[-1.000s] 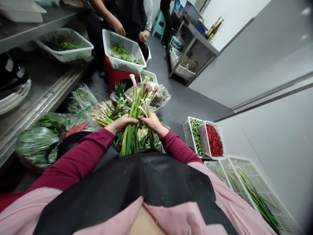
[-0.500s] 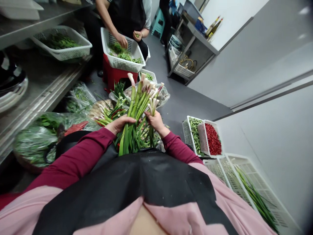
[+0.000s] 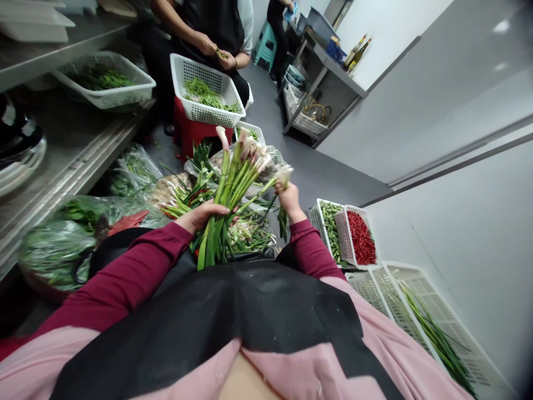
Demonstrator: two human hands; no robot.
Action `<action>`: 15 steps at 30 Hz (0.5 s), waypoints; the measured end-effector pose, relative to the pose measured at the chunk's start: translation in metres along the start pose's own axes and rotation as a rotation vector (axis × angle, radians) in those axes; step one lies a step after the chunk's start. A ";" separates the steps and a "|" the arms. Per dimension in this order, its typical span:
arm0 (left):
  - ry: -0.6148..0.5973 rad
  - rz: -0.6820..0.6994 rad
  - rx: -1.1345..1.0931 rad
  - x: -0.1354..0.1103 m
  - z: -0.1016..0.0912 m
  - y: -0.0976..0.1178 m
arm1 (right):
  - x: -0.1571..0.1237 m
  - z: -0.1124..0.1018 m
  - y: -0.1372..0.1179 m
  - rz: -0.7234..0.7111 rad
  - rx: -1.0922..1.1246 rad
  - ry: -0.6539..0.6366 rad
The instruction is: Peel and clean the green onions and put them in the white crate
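Observation:
My left hand (image 3: 202,215) is wrapped round a thick bunch of green garlic stalks (image 3: 227,189), held upright over my lap with the white bulb ends up. Off to the right, my right hand (image 3: 288,198) is closed on a few stalks (image 3: 282,176) drawn out of that bunch, their white ends poking above my fist and green leaves hanging below. More loose stalks (image 3: 245,233) lie on the floor beneath both hands. A black apron covers my lap.
Bagged greens (image 3: 62,233) lie at left under a steel shelf (image 3: 79,150). White baskets of green beans (image 3: 331,222) and red chillies (image 3: 360,236) stand at right, beside a long crate (image 3: 437,328) holding stalks. Ahead, another person works over a white basket (image 3: 206,94) on a red stool.
My right hand has pulled a few stalks away from the bunch, moving right and slightly up. My left hand keeps the bunch in place. The other person's hands lifted from their basket.

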State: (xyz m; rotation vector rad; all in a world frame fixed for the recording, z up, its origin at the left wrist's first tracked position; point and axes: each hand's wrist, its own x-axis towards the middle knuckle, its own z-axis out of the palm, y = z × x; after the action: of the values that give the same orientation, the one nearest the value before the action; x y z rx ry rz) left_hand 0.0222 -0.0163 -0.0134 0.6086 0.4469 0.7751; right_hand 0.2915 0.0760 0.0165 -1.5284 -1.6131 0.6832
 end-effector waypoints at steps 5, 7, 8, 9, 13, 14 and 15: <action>0.035 0.005 0.010 -0.011 -0.009 0.004 | 0.043 -0.067 0.020 0.193 -0.046 0.375; 0.054 0.015 0.011 -0.011 -0.012 0.006 | 0.039 -0.069 0.023 0.127 -0.140 0.246; 0.066 0.020 0.012 -0.010 -0.013 0.007 | 0.032 -0.063 0.023 0.081 -0.198 0.131; 0.083 0.024 0.014 -0.008 -0.013 0.007 | 0.023 -0.054 0.024 0.038 -0.259 0.003; 0.160 0.029 0.029 -0.005 -0.012 0.006 | -0.020 -0.015 0.020 -0.083 -0.491 -0.212; 0.167 0.031 0.030 -0.005 -0.011 0.005 | -0.027 -0.008 0.016 -0.137 -0.504 -0.175; 0.171 0.039 0.032 -0.005 -0.009 0.005 | -0.032 -0.004 0.010 -0.211 -0.490 -0.140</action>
State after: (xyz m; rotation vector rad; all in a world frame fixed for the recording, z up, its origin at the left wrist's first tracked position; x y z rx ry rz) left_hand 0.0111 -0.0143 -0.0166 0.5845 0.6066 0.8616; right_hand 0.2986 0.0454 0.0048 -1.6368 -2.1249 0.2928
